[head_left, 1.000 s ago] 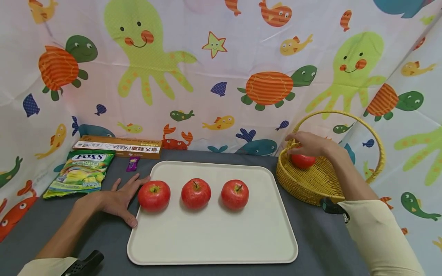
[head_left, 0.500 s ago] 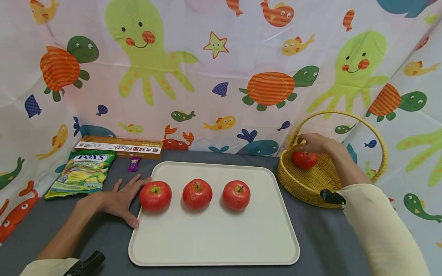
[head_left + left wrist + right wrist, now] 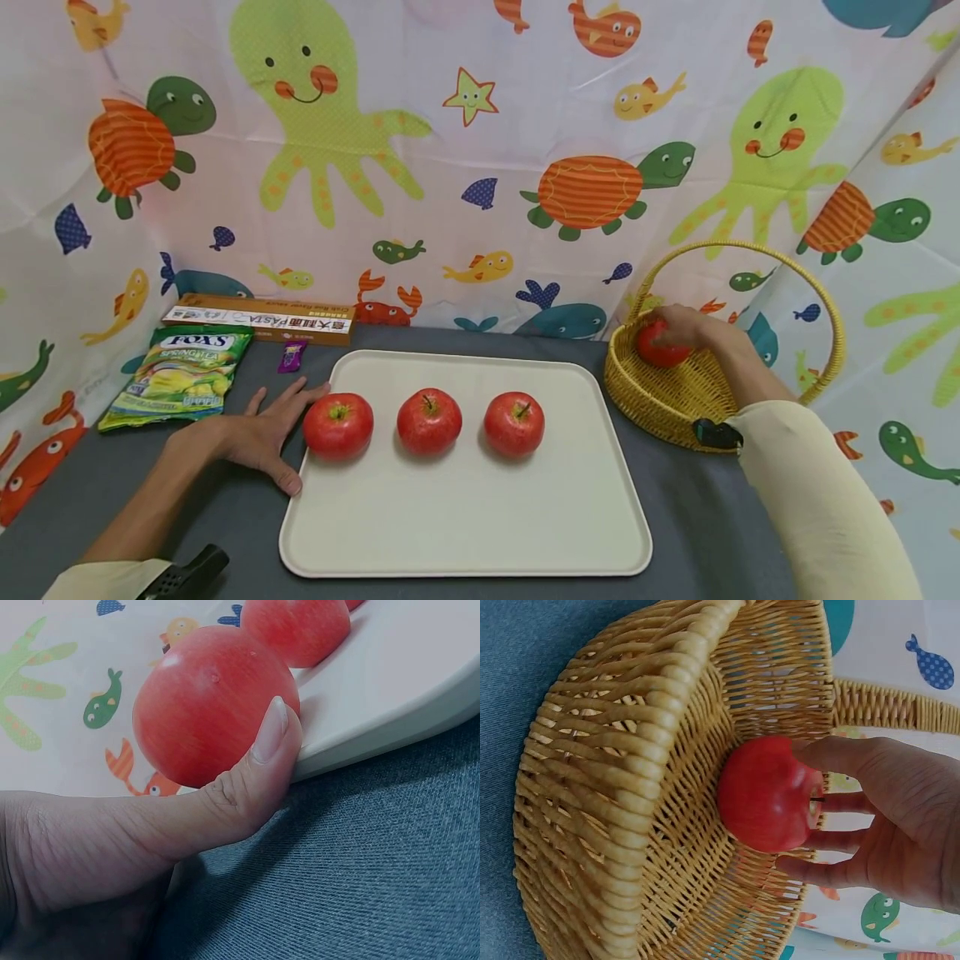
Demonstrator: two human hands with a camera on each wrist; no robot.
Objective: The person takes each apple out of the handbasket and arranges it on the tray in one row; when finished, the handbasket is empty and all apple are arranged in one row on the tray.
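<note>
My right hand (image 3: pixel 686 325) reaches into a yellow wicker basket (image 3: pixel 637 408) and grips a red apple (image 3: pixel 662 353) from above. In the right wrist view, the thumb lies on one side of that apple (image 3: pixel 765 796) and the other fingers reach round its stem end. My left hand (image 3: pixel 255 437) rests with spread fingers at the left edge of a white tray (image 3: pixel 465 525). Three red apples stand in a row on the tray: a left one (image 3: pixel 338 427), a middle one (image 3: pixel 429 422) and a right one (image 3: pixel 513 426). The left thumb (image 3: pixel 274 742) overlaps the left apple in the left wrist view.
A green candy bag (image 3: pixel 180 375) lies behind the left hand, near a small purple wrapped sweet (image 3: pixel 292 356). A pasta box (image 3: pixel 258 319) lies along the back curtain (image 3: pixel 450 233). The basket's tall handle (image 3: pixel 832 333) arches over the right forearm.
My right hand has lowered from above the basket's apple, and its fingers now close round it. The left hand and the tray's apples have stayed put.
</note>
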